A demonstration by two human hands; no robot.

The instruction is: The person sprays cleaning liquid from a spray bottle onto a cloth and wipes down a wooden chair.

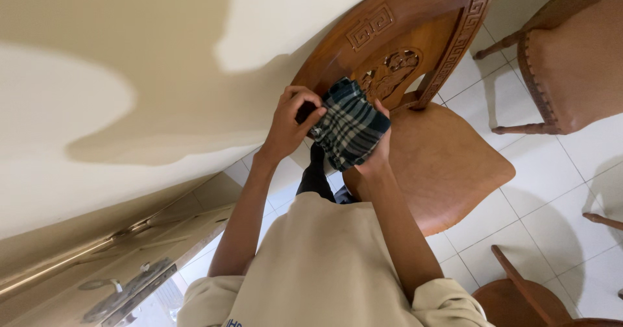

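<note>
Left hand (291,122) was raised above the chair, fingers (305,100) curled and pinched on the near edge of a folded dark green plaid cloth (350,127). Cloth was held in the air between both hands, over the carved wooden chair (448,165). Right hand (378,152) was underneath, mostly hidden; its fingers seemed wrapped around the cloth's far side. Second wooden chair (571,74) stood apart on the white tiled floor (545,191).

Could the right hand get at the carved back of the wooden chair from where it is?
Probably yes. The right hand sits just before the carved chair back with nothing between, but it grips the folded plaid cloth together with the left hand, so it isn't free.
</note>
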